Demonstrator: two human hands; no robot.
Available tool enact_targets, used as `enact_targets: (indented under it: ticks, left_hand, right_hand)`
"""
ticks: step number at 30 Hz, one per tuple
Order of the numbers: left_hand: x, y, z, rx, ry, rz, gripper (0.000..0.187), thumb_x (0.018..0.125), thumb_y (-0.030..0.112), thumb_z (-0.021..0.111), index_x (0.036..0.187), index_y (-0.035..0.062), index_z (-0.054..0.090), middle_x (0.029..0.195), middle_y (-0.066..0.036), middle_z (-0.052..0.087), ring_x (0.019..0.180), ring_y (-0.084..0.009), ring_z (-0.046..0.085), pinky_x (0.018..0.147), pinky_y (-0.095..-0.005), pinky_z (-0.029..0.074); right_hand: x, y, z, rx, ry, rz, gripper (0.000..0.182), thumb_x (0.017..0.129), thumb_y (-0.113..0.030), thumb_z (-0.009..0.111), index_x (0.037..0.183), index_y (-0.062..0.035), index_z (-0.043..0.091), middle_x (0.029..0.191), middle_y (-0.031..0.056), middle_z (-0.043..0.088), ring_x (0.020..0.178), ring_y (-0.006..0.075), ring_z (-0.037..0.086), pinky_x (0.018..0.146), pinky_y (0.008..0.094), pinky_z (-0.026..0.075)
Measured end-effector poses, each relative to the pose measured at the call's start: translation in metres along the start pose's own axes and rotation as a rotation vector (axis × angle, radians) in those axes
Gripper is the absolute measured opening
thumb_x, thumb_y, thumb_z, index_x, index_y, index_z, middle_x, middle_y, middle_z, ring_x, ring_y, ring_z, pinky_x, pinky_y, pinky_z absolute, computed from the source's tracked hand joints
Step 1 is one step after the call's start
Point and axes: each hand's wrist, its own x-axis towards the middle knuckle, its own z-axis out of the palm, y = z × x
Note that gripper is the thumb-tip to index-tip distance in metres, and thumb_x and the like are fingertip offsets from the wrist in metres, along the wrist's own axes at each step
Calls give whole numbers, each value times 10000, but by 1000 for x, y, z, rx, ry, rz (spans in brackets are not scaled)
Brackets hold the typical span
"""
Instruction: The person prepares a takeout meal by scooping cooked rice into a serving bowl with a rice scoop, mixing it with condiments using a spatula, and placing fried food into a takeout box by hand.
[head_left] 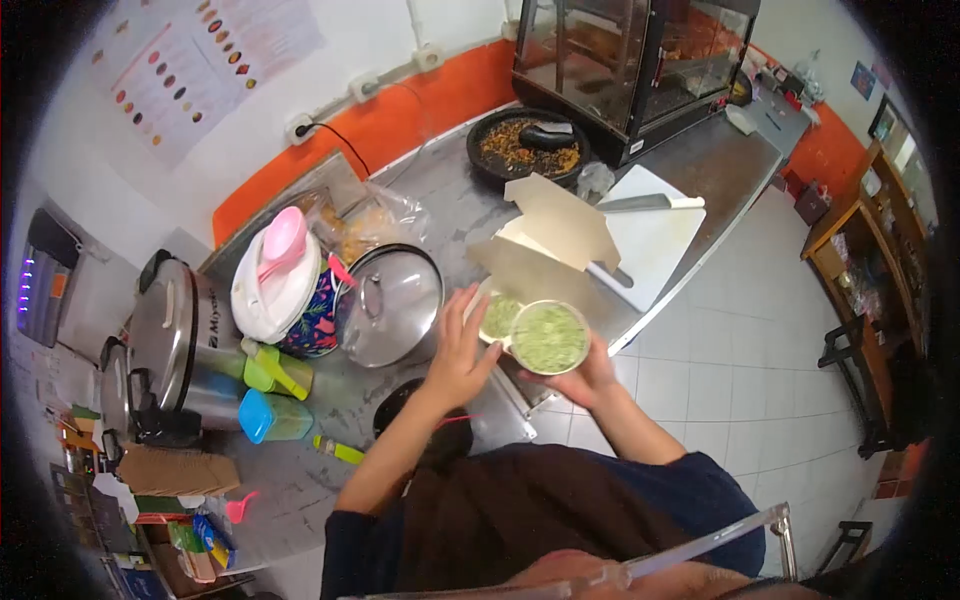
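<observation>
Right hand (586, 377) curls round a pale round bowl (549, 373) of green shreds, beside an open tan cardboard box (566, 218) at the counter (470, 225) edge. Left hand (464, 352), fingers spread, at box's near corner; contact unclear. Similar shreds inside box. Step, judged: portioning. Next move calls for level bowl, steadied box.

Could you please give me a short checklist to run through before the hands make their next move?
1. Round bowl held: ok, the right hand supports it.
2. Takeaway box open: ok, its lid is folded back.
3. Box steadied: cannot tell; the left hand is at its edge, but how firmly it holds is unclear.
4. Box base fully supported: cannot tell, bowl and hands hide it.
5. Knife clear of both hands: ok, it lies on the white cutting board beyond the box.
</observation>
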Motion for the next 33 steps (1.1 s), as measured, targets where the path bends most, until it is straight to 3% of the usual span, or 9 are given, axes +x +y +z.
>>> enact_targets:
  ticks: [11, 13, 14, 16, 17, 22, 28, 30, 33]
  left_hand:
    - [60, -28, 46, 270, -179, -2, 547, 709, 181, 558, 1208, 78, 360, 1252, -105, 344, 1217, -290, 245, 957, -577, 133]
    - [44, -27, 41, 290, -182, -38, 512, 709, 179, 559, 1181, 75, 391, 1227, -103, 373, 1209, -284, 264, 958, -573, 138]
    - [35, -27, 40, 277, -172, -48, 487, 710, 184, 565, 1160, 74, 412, 1231, -102, 372, 1206, -284, 271, 962, -564, 141]
    - [25, -26, 38, 266, -160, -75, 464, 711, 190, 571, 1138, 73, 434, 1236, -101, 371, 1203, -284, 277, 967, -555, 145]
    - [23, -25, 37, 242, -155, -71, 461, 716, 200, 575, 1136, 72, 435, 1240, -102, 371, 1200, -284, 284, 971, -544, 148]
    - [12, -23, 30, 199, -65, -99, 358, 730, 224, 590, 1046, 67, 525, 1238, -114, 378, 1192, -296, 294, 961, -505, 207]
    - [-34, -21, -3, 211, 112, -124, 140, 680, 123, 622, 806, 66, 602, 1040, -93, 522, 988, -294, 465, 863, -414, 341]
    - [-59, -18, -17, 251, 147, -179, 102, 665, 97, 625, 758, 64, 601, 996, -85, 539, 937, -293, 487, 831, -397, 362]
    - [-101, -17, -31, 280, 207, -344, 77, 646, 70, 622, 717, 68, 592, 945, -78, 537, 886, -290, 487, 783, -390, 371]
  right_hand:
    - [119, -137, -65, -471, 301, -242, 388, 883, -356, 311, 1162, -110, 422, 1186, 122, 430, 1046, 267, 463, 784, 461, 439]
    - [152, -128, -89, -1271, 500, -301, 331, 834, -316, 438, 1100, -121, 461, 1105, 113, 463, 985, 276, 462, 859, 418, 381]
    - [161, -119, -103, -1266, 499, -286, 331, 834, -316, 438, 1100, -121, 461, 1105, 113, 463, 985, 276, 462, 859, 418, 381]
    - [179, -103, -132, -2404, 254, -593, 389, 754, -276, 547, 1098, -115, 466, 1133, 139, 422, 1016, 319, 409, 845, 438, 373]
    - [188, -99, -153, -2553, 141, -340, 492, 669, -240, 620, 1121, -133, 458, 1171, 161, 369, 1075, 365, 344, 843, 446, 383]
    - [193, -94, -137, -2599, 205, -82, 526, 642, -182, 652, 1133, -190, 463, 1183, 160, 350, 1094, 377, 334, 878, 439, 372]
    - [168, -120, -62, -2355, 287, -591, 500, 646, -158, 655, 1112, -152, 472, 1171, 162, 362, 1100, 337, 342, 868, 392, 378]
    - [148, -126, -22, -1879, 370, -955, 530, 643, -171, 664, 1121, -100, 447, 1142, 164, 386, 1092, 306, 359, 872, 384, 362]
    - [119, -56, 14, -1770, 89, -857, 618, 646, -232, 673, 1166, -62, 387, 1119, 150, 415, 1062, 289, 400, 913, 405, 305]
